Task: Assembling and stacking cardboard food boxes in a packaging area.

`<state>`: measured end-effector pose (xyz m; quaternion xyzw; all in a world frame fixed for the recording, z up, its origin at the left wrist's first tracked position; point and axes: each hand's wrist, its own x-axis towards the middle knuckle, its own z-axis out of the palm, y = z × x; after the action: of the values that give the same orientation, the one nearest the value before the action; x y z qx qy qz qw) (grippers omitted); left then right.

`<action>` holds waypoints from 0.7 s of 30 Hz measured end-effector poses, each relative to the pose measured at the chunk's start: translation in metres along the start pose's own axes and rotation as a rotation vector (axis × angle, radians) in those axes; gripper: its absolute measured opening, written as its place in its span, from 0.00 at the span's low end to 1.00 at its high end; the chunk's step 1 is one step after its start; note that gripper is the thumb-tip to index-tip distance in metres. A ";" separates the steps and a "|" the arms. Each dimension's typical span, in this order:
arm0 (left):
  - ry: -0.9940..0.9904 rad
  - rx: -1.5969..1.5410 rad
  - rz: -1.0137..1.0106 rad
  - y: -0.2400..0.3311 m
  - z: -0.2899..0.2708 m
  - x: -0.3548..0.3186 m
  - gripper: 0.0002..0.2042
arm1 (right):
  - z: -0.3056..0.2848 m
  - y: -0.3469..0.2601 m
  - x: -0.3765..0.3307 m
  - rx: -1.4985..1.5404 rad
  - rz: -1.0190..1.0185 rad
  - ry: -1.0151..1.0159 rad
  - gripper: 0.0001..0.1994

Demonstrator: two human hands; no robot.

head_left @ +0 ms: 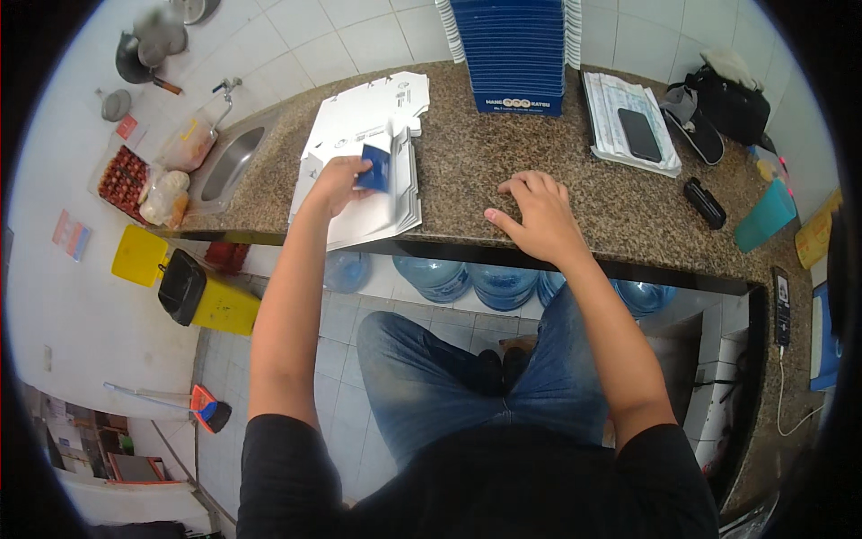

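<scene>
My left hand (336, 182) grips the edge of a flat white cardboard sheet with a blue inner flap (375, 168), lifting it off a stack of flat unfolded box blanks (368, 126) on the speckled granite counter (467, 171). My right hand (536, 216) rests palm down on the bare counter to the right of the stack, fingers spread, holding nothing. A tall stack of folded blue boxes (510, 49) stands against the tiled wall behind both hands.
A steel sink (230, 162) with a tap lies at the far left beside an egg tray (122, 182). Papers with a black phone (639, 133), a black bag (732, 103) and a teal card sit right. Water jugs (503, 286) stand under the counter; a yellow bin (193, 292) is on the floor.
</scene>
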<state>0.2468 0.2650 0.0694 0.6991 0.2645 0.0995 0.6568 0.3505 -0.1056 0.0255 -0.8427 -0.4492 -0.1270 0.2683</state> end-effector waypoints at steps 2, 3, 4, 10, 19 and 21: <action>0.267 -0.206 0.302 0.010 -0.006 -0.005 0.07 | -0.001 -0.004 -0.001 0.231 -0.042 0.097 0.27; 0.305 -0.301 0.413 0.019 -0.029 -0.021 0.05 | 0.000 -0.012 -0.001 0.236 -0.052 0.104 0.27; 0.398 -0.310 0.547 0.035 -0.029 -0.041 0.05 | -0.001 -0.013 -0.009 0.315 -0.107 0.222 0.27; 0.409 -0.250 0.785 0.033 0.045 -0.240 0.22 | -0.030 -0.123 -0.046 0.589 -0.755 0.386 0.37; 0.381 -0.589 0.550 -0.070 0.063 -0.364 0.16 | -0.001 -0.216 -0.067 0.886 -1.038 0.130 0.41; 0.363 -0.648 0.483 -0.082 0.063 -0.366 0.16 | 0.015 -0.214 -0.073 0.884 -1.015 0.098 0.43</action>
<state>-0.0498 0.0273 0.0590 0.4700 0.1596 0.4490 0.7430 0.1326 -0.0510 0.0523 -0.3313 -0.7865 -0.0796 0.5151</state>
